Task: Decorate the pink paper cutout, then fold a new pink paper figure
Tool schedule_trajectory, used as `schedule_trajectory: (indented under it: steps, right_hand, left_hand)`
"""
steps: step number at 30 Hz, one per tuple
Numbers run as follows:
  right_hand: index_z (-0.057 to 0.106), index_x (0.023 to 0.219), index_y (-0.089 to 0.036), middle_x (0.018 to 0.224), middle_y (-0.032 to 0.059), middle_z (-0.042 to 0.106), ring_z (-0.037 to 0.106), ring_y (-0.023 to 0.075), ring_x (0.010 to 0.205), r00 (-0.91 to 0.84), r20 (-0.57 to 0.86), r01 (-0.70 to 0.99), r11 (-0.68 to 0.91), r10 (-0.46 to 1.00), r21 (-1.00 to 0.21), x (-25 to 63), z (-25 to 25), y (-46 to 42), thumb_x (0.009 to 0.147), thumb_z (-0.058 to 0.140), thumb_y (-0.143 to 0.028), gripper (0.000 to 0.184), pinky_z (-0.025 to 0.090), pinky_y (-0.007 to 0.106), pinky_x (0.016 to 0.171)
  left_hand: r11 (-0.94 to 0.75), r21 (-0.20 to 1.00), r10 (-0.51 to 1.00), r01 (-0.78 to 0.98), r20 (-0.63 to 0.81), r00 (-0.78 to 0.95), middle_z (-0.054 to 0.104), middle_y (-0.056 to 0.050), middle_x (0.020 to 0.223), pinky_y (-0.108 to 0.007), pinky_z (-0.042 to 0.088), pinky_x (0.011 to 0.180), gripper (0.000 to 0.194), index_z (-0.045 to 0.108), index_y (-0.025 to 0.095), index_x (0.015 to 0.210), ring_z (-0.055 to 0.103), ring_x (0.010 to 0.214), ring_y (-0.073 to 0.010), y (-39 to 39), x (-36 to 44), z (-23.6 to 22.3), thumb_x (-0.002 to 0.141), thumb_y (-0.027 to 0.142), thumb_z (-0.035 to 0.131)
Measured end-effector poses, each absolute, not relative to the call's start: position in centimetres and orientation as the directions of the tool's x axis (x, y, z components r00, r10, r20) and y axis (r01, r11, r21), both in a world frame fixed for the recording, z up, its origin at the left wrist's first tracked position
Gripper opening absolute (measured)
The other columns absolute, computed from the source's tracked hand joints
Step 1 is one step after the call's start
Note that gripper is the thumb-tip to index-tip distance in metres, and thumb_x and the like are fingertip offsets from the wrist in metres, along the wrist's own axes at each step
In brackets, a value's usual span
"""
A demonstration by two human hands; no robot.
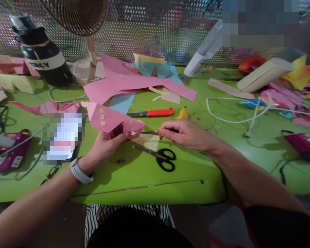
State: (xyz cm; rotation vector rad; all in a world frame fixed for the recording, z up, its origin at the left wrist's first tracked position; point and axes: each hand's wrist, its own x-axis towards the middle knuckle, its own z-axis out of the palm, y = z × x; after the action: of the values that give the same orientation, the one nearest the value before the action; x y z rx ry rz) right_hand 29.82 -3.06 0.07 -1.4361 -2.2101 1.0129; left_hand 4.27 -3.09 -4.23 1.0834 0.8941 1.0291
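My left hand (109,146) pinches the lower edge of a folded pink paper piece (107,117) with small yellow squares on it and a dark slot cut in its bottom edge. My right hand (182,133) is closed round a pair of tweezers (148,132), whose tips point left and meet the paper's lower right corner, close to my left thumb. Below them lie black-handled scissors (162,158) and a pale yellow paper sheet (149,142). Behind the pink piece is a utility knife (157,112) with a red handle, beside a small yellow object (183,113).
Large pink paper (119,81) and a blue paper piece (152,69) lie at the back. A black bottle (45,58), a fan (79,17) and a phone (63,137) stand or lie left. White cable (232,120), a paper roll (265,74) and a purple power strip (303,146) are right.
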Motion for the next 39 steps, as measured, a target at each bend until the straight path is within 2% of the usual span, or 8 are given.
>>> schedule_trajectory:
  steps: [9,17,26,34,39]
  right_hand:
    - [0.065,0.074,-0.020,0.057,-0.0034,0.050,0.040,0.0098,0.052,-0.451,-0.087,0.694,0.288,0.888,-0.660,30.0,0.8,-3.1,0.093,0.050,-0.056,0.043,0.028,0.026,0.050]
    - [0.065,0.074,-0.021,0.057,-0.0027,0.051,0.043,0.0104,0.052,-0.455,-0.097,0.693,0.284,0.885,-0.663,30.2,1.3,-3.1,0.092,0.050,-0.053,0.040,0.029,0.026,0.049]
    - [0.064,0.074,-0.022,0.058,-0.0023,0.052,0.043,0.0109,0.053,-0.468,-0.101,0.698,0.297,0.878,-0.652,30.2,1.3,-3.0,0.093,0.049,-0.056,0.042,0.030,0.027,0.050]
    - [0.065,0.075,-0.020,0.057,-0.0029,0.050,0.041,0.0096,0.053,-0.459,-0.130,0.706,0.271,0.879,-0.655,30.3,1.3,-3.0,0.092,0.049,-0.057,0.044,0.027,0.026,0.051]
    - [0.065,0.074,-0.019,0.057,-0.0029,0.050,0.040,0.0098,0.054,-0.459,-0.123,0.699,0.271,0.880,-0.662,30.4,1.2,-2.9,0.092,0.051,-0.053,0.040,0.026,0.027,0.052]
  left_hand:
    - [0.039,0.996,0.944,-0.085,-0.009,0.329,0.071,-0.006,0.086,-0.036,0.053,0.081,0.010,0.072,0.018,0.086,0.065,0.083,-0.0216,-3.2,4.1,-4.0,0.079,0.025,0.075]
    - [0.002,1.000,0.932,-0.005,0.000,0.363,0.071,-0.008,0.091,-0.035,0.051,0.079,0.012,0.072,0.018,0.091,0.064,0.085,-0.0216,-3.3,4.1,-4.0,0.082,0.026,0.071]
    - [0.014,0.996,0.924,-0.085,0.020,0.381,0.069,-0.005,0.082,-0.033,0.051,0.077,0.006,0.071,0.019,0.083,0.063,0.079,-0.0199,-3.3,4.3,-3.8,0.079,0.021,0.074]
    - [-0.024,0.999,0.906,-0.034,0.036,0.422,0.072,-0.010,0.099,-0.037,0.052,0.086,0.021,0.069,0.015,0.099,0.066,0.093,-0.0227,-3.2,4.0,-4.4,0.081,0.025,0.072]
    - [-0.037,0.999,0.897,-0.040,0.050,0.438,0.072,-0.010,0.101,-0.038,0.052,0.088,0.022,0.069,0.015,0.100,0.066,0.095,-0.0230,-3.0,3.9,-4.8,0.083,0.029,0.071]
